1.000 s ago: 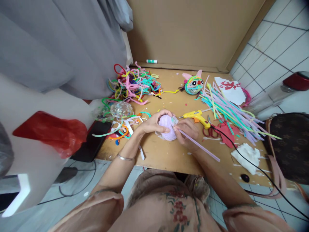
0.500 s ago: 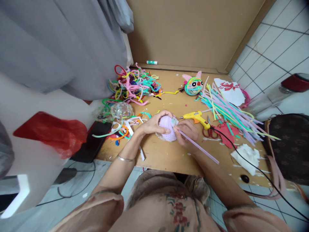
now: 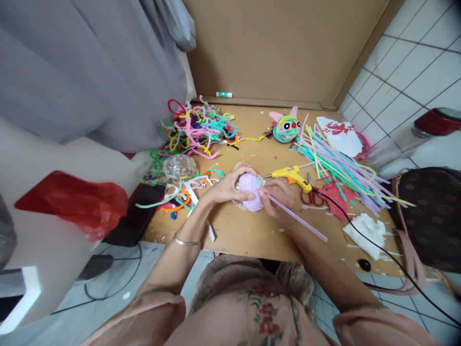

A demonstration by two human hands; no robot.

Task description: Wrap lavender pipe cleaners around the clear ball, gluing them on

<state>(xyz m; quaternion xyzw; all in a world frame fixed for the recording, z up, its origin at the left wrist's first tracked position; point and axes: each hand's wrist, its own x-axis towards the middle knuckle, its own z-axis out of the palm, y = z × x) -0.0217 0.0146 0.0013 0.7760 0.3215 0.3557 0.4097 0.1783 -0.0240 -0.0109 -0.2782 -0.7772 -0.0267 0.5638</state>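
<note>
My left hand [image 3: 234,185] is wrapped around a clear ball [image 3: 248,190] that is largely covered in rows of lilac pipe cleaner. Fingers and thumb grip it from the left. At the ball's right side, my right hand [image 3: 279,197] pinches a lilac pipe cleaner [image 3: 298,219] close to the ball's surface. Its free end sticks out straight toward the lower right. Just beyond my right hand lies a yellow hot glue gun [image 3: 290,175], nozzle pointing left. Red-handled scissors [image 3: 309,197] rest beside it, on the right.
Tangled pipe cleaners [image 3: 198,125] and a clear faceted ball [image 3: 179,166] lie at the left. A decorated ball with pink ears [image 3: 286,129] stands at the back. Straight pipe cleaners [image 3: 338,166] spread at the right, near white tissue [image 3: 365,234]. The glue gun's black cord [image 3: 382,259] crosses the right front.
The view has shifted slightly. Both hands keep nearly the same hold on the ball and the pipe cleaner, whose free end sits a touch higher.
</note>
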